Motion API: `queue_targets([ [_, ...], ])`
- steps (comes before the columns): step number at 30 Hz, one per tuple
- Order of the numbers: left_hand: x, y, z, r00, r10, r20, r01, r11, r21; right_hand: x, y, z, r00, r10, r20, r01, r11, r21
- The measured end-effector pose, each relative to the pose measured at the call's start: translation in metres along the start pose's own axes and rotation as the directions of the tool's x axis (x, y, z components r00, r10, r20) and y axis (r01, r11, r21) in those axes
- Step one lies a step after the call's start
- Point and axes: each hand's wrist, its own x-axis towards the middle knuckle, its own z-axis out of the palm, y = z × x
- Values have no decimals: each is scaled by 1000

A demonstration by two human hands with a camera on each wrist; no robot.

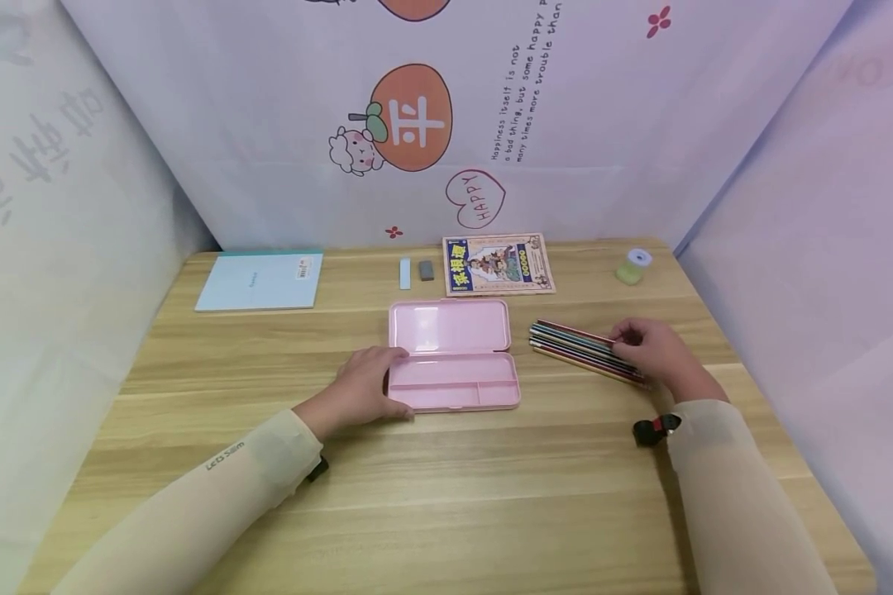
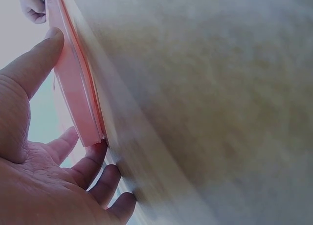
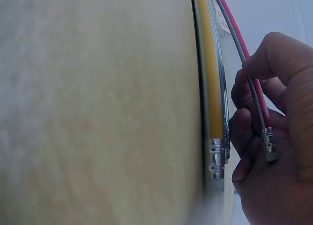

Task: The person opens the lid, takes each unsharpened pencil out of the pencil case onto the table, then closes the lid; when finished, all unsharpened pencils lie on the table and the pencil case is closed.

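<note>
A pink pencil case (image 1: 435,369) lies with its lid folded back on the table, its compartments bare. My left hand (image 1: 360,384) holds its left end, thumb at the front edge and fingers at the back. In the left wrist view the thumb touches the side of the case (image 2: 76,88). Several pencils (image 1: 576,347) lie in a row to the right of the case. My right hand (image 1: 658,355) is over their near right end. Between its thumb and fingers it pinches a red striped pencil (image 3: 261,102), raised beside a yellow pencil (image 3: 210,88).
At the back of the wooden table (image 1: 446,504) lie a light blue notebook (image 1: 260,281), a pale blue strip (image 1: 405,273), a grey eraser (image 1: 427,270) and an illustrated booklet (image 1: 499,264). A small green, white-topped container (image 1: 632,267) stands back right. Printed cloth (image 1: 283,124) encloses the table.
</note>
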Motion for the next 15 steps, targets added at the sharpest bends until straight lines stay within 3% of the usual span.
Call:
queue_targets([
  [15, 1, -1, 2, 1000, 5, -3, -5, 1000, 5, 3, -5, 6, 999, -22, 39, 22, 1000, -3],
])
